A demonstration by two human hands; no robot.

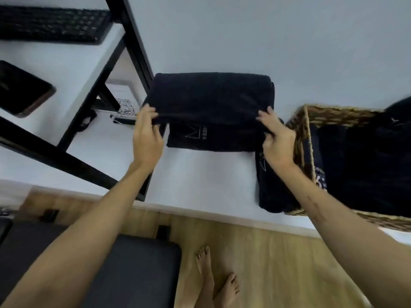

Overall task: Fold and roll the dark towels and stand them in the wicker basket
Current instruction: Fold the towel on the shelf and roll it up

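While both forearms reach up from the bottom corners of the frame, the left hand [146, 134] pinches the near left corner of a folded dark towel [211, 96] at the centre, thumb under the fold and fingers [148, 112] curled over it. The right hand [277, 141] grips the near right corner the same way, knuckles toward the camera. The towel lies on the white counter [206, 181], its upper layer lifted slightly along the near edge, and a pale logo shows on the layer beneath. A second dark towel [273, 192] lies beside the wicker basket [304, 121] at the right; the right wrist hides its upper end. Inside the basket, dark towels [360, 170] merge into one black mass, so their number and whether they stand upright cannot be told. The basket is cut off by the right edge. At upper left, a keyboard [51, 23] and a black frame [131, 41] are blurred. Bare feet [213, 278] stand on the wooden floor [278, 252] below.
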